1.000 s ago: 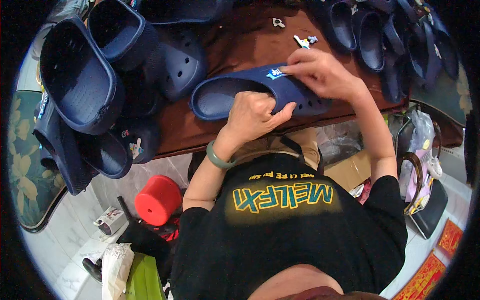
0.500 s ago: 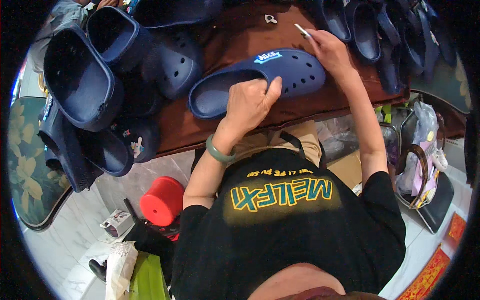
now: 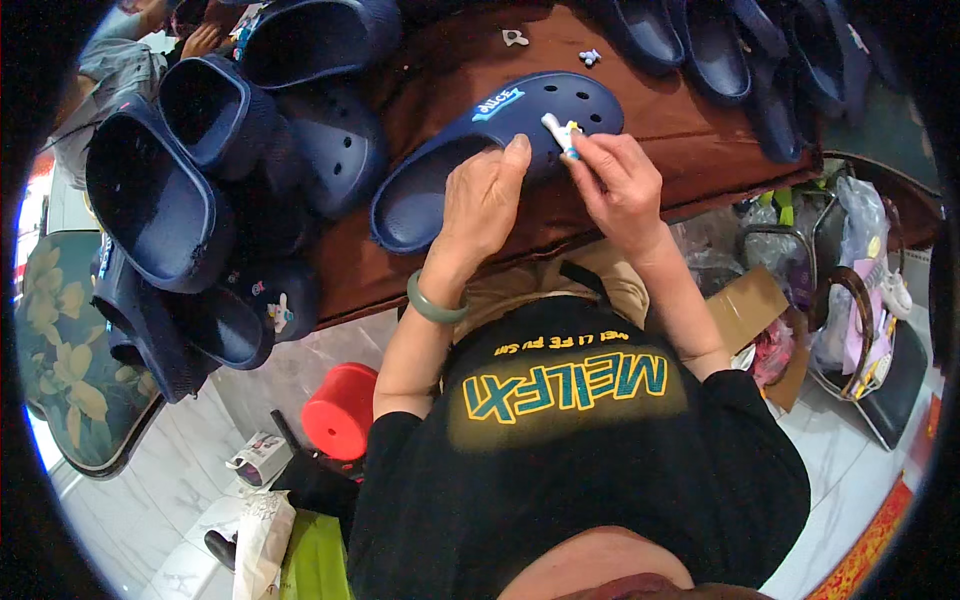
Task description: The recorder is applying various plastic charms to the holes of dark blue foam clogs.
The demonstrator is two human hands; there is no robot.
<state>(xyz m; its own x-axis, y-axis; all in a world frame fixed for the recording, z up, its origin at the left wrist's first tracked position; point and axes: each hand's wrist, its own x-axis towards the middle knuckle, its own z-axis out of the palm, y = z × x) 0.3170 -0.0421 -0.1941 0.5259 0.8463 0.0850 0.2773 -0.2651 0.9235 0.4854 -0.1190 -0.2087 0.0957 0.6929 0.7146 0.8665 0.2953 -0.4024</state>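
Observation:
A navy clog (image 3: 570,100) with round holes lies on the brown cloth (image 3: 450,55), toe to the right. Its upper carries a blue and white lettered charm (image 3: 497,104). My left hand (image 3: 483,200), with a green bangle at the wrist, is closed on the near edge of the clog's opening, thumb up and fingers hidden inside. Between thumb and fingers of my right hand (image 3: 622,185) is a small white figure-shaped shoe charm (image 3: 558,132), held just over the holes near the toe. Whether it touches the clog I cannot tell.
A white letter charm (image 3: 515,38) and a small blue and white charm (image 3: 590,57) lie beyond the clog. Navy clogs (image 3: 150,200) are piled at left, more (image 3: 715,50) at far right. Below stand a red stool (image 3: 340,410) and bags (image 3: 850,300). Another person's hand (image 3: 203,40) shows far left.
My right hand has come back from the far right to the clog's toe, bringing the white charm over the holes. The clog has tilted slightly, its toe farther from me; my left hand still grips it.

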